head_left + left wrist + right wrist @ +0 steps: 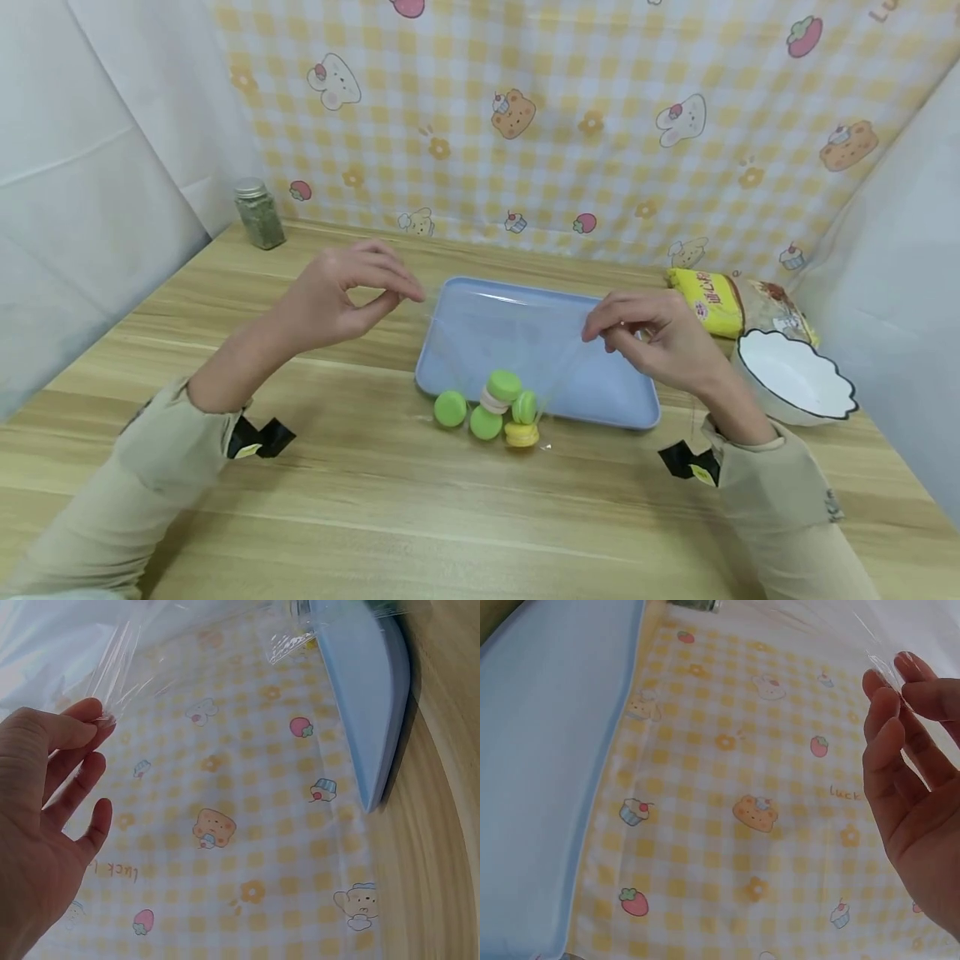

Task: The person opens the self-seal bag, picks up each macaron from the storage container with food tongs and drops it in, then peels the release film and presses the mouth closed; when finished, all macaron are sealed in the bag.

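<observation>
My left hand [352, 292] pinches one top corner of a clear plastic bag [139, 656] between thumb and fingertips. The opposite side is pinched by my right hand [652, 333], and in the right wrist view the film [877, 656] runs up from those fingertips. Between the hands the see-through bag is stretched in front of a light blue tray [510, 325]. Low in it, several macarons are bunched: green macarons [450, 409], a pale pink-and-green macaron [495, 402] and a yellow macaron [522, 434]. They overlap the tray's near edge in the head view.
A white scalloped bowl [795, 375] with a dark rim stands right of the tray, before a yellow food packet [708, 300]. At the back left is a glass jar [260, 218] of green dried herb. A checked cloth [465, 108] hangs behind the wooden table [360, 517].
</observation>
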`<state>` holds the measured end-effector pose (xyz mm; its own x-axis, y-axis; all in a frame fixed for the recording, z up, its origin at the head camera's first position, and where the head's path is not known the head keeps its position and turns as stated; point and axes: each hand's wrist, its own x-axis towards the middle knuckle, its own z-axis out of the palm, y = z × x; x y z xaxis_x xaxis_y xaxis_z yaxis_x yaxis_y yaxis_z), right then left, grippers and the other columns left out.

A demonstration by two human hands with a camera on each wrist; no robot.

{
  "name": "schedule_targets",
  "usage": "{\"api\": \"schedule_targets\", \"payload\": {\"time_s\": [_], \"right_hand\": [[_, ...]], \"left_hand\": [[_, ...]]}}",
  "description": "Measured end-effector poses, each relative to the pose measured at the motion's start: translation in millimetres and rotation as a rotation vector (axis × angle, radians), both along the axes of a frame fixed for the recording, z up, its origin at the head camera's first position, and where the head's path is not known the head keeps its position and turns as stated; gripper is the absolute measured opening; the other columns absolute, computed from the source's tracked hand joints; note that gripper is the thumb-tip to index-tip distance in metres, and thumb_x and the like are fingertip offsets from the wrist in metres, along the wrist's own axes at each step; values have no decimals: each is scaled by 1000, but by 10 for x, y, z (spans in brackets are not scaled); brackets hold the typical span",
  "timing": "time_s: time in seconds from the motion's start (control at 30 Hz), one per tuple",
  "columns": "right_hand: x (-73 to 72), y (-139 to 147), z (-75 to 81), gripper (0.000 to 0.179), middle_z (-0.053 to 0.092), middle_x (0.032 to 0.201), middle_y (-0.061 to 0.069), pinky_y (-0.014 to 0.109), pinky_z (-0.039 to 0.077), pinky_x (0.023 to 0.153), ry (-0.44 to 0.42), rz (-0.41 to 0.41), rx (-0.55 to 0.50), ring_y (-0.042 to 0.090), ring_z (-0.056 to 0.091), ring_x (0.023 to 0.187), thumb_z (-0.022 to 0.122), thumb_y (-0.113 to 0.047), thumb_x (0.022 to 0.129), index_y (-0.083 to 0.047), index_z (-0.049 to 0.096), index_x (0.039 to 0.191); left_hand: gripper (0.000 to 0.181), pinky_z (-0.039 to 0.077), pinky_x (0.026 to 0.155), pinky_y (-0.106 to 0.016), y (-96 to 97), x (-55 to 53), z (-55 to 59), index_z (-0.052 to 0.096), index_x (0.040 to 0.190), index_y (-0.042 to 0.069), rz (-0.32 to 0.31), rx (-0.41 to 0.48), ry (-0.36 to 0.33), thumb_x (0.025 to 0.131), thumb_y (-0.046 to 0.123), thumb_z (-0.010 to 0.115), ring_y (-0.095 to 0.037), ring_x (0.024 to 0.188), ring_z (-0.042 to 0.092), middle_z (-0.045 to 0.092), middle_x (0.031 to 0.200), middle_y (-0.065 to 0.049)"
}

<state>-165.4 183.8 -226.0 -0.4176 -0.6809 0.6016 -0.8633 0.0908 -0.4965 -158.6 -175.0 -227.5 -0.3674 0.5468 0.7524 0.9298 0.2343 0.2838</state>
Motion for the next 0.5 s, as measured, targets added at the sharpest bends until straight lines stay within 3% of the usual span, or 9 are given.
{"api": "schedule_targets", "payload": {"time_s": [0.13, 0.33, 0.5], "right_hand": [[5, -23, -1, 34, 65, 77, 3, 17, 43, 54, 93, -62, 13, 10, 56, 64, 51, 21, 75, -7, 69, 81], [25, -42, -11, 30, 65, 75, -1, 15, 47, 59, 188, -150, 41, 8, 57, 64, 50, 13, 73, -10, 69, 77], [53, -45, 17, 20, 65, 76, -3, 17, 50, 60, 183, -186, 73, 8, 58, 66, 61, 8, 75, -11, 68, 79]], "left_hand": [[29, 44, 82, -24, 20, 31, -3, 73, 86, 3, 45, -27, 55, 73, -19, 60, -17, 86, 60, 69, 85, -1], [20, 46, 82, -22, 46, 59, -31, 73, 88, 4, 117, -47, 19, 75, -9, 65, -15, 86, 62, 69, 87, 0], [14, 48, 74, -18, 94, 75, -34, 71, 86, 4, 169, -66, -14, 74, -3, 74, -10, 79, 65, 68, 85, 1]]}}
